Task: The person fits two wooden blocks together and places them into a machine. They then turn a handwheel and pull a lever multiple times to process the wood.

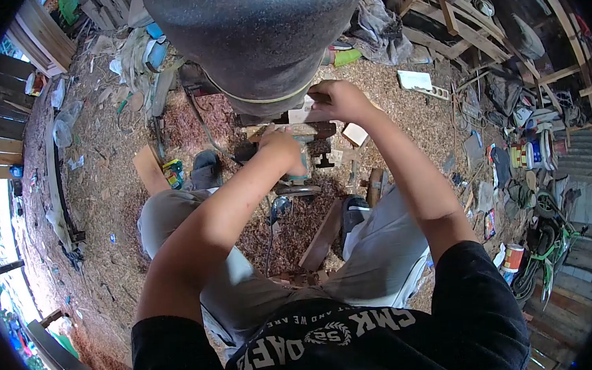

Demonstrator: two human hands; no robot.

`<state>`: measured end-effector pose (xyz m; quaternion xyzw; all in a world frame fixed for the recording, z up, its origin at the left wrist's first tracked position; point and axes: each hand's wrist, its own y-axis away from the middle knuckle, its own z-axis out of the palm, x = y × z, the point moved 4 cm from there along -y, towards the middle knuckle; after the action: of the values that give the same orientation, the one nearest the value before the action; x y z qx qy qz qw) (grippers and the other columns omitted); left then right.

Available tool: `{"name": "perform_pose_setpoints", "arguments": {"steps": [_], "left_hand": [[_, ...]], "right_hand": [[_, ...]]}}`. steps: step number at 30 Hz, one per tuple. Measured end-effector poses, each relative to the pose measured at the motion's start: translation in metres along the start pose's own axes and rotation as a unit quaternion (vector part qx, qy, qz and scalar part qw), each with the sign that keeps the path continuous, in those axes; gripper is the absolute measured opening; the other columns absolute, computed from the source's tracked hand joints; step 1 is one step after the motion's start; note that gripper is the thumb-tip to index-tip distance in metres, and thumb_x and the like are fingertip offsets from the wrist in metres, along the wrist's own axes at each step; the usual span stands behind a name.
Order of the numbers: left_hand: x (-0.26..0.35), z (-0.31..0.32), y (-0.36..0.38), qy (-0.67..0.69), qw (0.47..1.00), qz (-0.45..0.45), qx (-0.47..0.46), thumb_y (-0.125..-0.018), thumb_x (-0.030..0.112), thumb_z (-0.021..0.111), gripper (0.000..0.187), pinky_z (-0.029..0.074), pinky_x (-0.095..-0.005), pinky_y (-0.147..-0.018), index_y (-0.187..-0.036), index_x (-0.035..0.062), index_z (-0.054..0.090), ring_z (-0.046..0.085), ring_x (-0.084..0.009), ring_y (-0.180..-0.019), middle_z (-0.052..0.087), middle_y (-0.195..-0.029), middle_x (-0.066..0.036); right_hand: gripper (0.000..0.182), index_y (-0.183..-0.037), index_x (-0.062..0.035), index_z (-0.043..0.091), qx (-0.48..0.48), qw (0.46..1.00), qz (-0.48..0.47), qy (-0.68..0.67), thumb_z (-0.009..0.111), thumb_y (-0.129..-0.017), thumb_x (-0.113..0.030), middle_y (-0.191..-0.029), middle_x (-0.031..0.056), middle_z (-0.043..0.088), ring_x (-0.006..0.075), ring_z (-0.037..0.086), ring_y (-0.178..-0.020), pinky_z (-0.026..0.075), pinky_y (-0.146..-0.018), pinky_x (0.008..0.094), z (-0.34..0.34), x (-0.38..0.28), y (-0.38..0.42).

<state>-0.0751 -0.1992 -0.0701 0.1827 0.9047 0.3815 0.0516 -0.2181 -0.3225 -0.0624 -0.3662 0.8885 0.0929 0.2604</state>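
Note:
A power tool with a teal body (301, 158) stands between my knees, a round metal part (298, 190) at its near end and a black knob (324, 161) on its right. My left hand (279, 143) curls over the tool's upper left side, beside a strip of wood (256, 132). What its fingers grip is hidden. To the right and slightly farther off, my right hand (337, 101) has its fingers bent around the end of a pale wood piece (306, 115). A large dark rounded object (257, 38) blocks the view just beyond both hands.
Shavings (252, 240) cover the floor. A wooden board (322, 235) leans by my right shoe, and a small pale block (355, 135) lies right of the tool. A cord (200, 116) runs at the left. Stacked timber (464, 25) and a green bicycle (546, 252) stand at the right.

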Motion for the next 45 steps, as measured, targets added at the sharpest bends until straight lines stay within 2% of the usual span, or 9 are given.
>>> {"name": "perform_pose_setpoints", "arguments": {"steps": [5, 8, 10, 13, 28, 31, 34, 38, 45], "left_hand": [[0.005, -0.008, 0.004, 0.001, 1.000, -0.014, -0.022, -0.082, 0.069, 0.063, 0.081, 0.034, -0.0511, -0.119, -0.136, 0.0078, 0.066, 0.046, -0.0352, -0.143, 0.030, -0.166, -0.018], [0.006, -0.006, 0.000, -0.012, 1.000, -0.020, -0.016, -0.083, 0.069, 0.062, 0.082, 0.030, -0.0509, -0.121, -0.137, 0.0083, 0.066, 0.047, -0.0343, -0.142, 0.028, -0.166, -0.019], [0.007, -0.008, 0.003, -0.002, 0.998, -0.016, -0.062, -0.086, 0.056, 0.062, 0.079, 0.013, -0.0457, -0.127, -0.149, 0.0100, 0.054, 0.031, -0.0291, -0.154, 0.028, -0.166, -0.019], [0.005, 0.000, -0.002, -0.022, 0.999, -0.007, -0.035, -0.082, 0.069, 0.061, 0.083, 0.018, -0.0494, -0.126, -0.141, 0.0106, 0.063, 0.035, -0.0334, -0.150, 0.023, -0.168, -0.020], [0.006, 0.006, 0.001, -0.024, 0.999, -0.001, -0.024, -0.082, 0.070, 0.061, 0.089, 0.017, -0.0488, -0.126, -0.142, 0.0041, 0.060, 0.028, -0.0348, -0.154, 0.022, -0.168, -0.022], [0.006, 0.007, 0.003, -0.017, 1.000, -0.005, -0.013, -0.083, 0.068, 0.061, 0.086, 0.017, -0.0482, -0.126, -0.142, 0.0055, 0.061, 0.027, -0.0351, -0.154, 0.023, -0.167, -0.023], [0.007, 0.008, 0.002, -0.028, 1.000, -0.003, -0.011, -0.084, 0.066, 0.062, 0.082, 0.016, -0.0483, -0.126, -0.141, 0.0077, 0.062, 0.027, -0.0350, -0.154, 0.023, -0.167, -0.023], [0.006, 0.014, 0.002, -0.034, 0.999, -0.006, 0.017, -0.085, 0.065, 0.062, 0.079, 0.015, -0.0489, -0.126, -0.140, 0.0092, 0.064, 0.028, -0.0352, -0.153, 0.024, -0.167, -0.023], [0.016, 0.025, 0.009, -0.001, 0.999, -0.039, -0.021, -0.091, 0.062, 0.055, 0.079, -0.003, -0.0621, -0.123, -0.153, 0.0133, 0.050, 0.003, -0.0363, -0.159, 0.004, -0.171, -0.022]], "right_hand": [[0.041, -0.116, -0.0048, 0.072, -0.030, 0.999, 0.025, -0.002, 0.081, -0.079, -0.020, -0.107, 0.0162, 0.075, 0.0325, 0.073, -0.097, 0.057, -0.086, 0.0400, -0.006, -0.018, 0.003], [0.041, -0.111, -0.0097, 0.072, -0.058, 0.998, 0.013, 0.024, 0.081, -0.074, -0.023, -0.100, 0.0143, 0.073, 0.0362, 0.070, -0.092, 0.056, -0.082, 0.0446, 0.013, -0.008, 0.004], [0.038, -0.109, -0.0084, 0.072, -0.055, 0.998, 0.014, 0.015, 0.081, -0.074, -0.021, -0.101, 0.0145, 0.072, 0.0358, 0.069, -0.093, 0.055, -0.083, 0.0444, 0.014, -0.006, 0.004], [0.035, -0.105, -0.0061, 0.072, -0.057, 0.998, 0.009, 0.005, 0.080, -0.073, -0.017, -0.102, 0.0148, 0.071, 0.0353, 0.069, -0.096, 0.055, -0.084, 0.0439, 0.011, -0.008, 0.001], [0.018, -0.093, -0.0080, 0.074, -0.053, 0.996, -0.051, 0.051, 0.074, -0.079, -0.020, -0.098, 0.0137, 0.067, 0.0352, 0.067, -0.093, 0.055, -0.083, 0.0456, 0.032, -0.010, -0.003], [0.023, -0.097, -0.0086, 0.077, -0.044, 0.997, -0.068, -0.008, 0.076, -0.081, -0.025, -0.097, 0.0138, 0.070, 0.0341, 0.068, -0.090, 0.055, -0.082, 0.0442, 0.025, -0.012, -0.005], [0.026, -0.098, -0.0064, 0.078, -0.039, 0.997, 0.014, -0.061, 0.081, -0.080, -0.025, -0.089, 0.0166, 0.072, 0.0332, 0.070, -0.082, 0.055, -0.078, 0.0419, 0.011, -0.013, -0.009], [0.025, -0.094, -0.0045, 0.076, -0.014, 0.993, -0.037, -0.111, 0.083, -0.077, -0.022, -0.089, 0.0173, 0.071, 0.0339, 0.069, -0.081, 0.054, -0.077, 0.0423, 0.019, -0.019, -0.010], [0.027, -0.088, -0.0030, 0.070, -0.034, 0.993, 0.010, -0.111, 0.085, -0.072, -0.019, -0.091, 0.0174, 0.069, 0.0348, 0.068, -0.087, 0.053, -0.080, 0.0436, 0.035, -0.021, -0.018]]}}
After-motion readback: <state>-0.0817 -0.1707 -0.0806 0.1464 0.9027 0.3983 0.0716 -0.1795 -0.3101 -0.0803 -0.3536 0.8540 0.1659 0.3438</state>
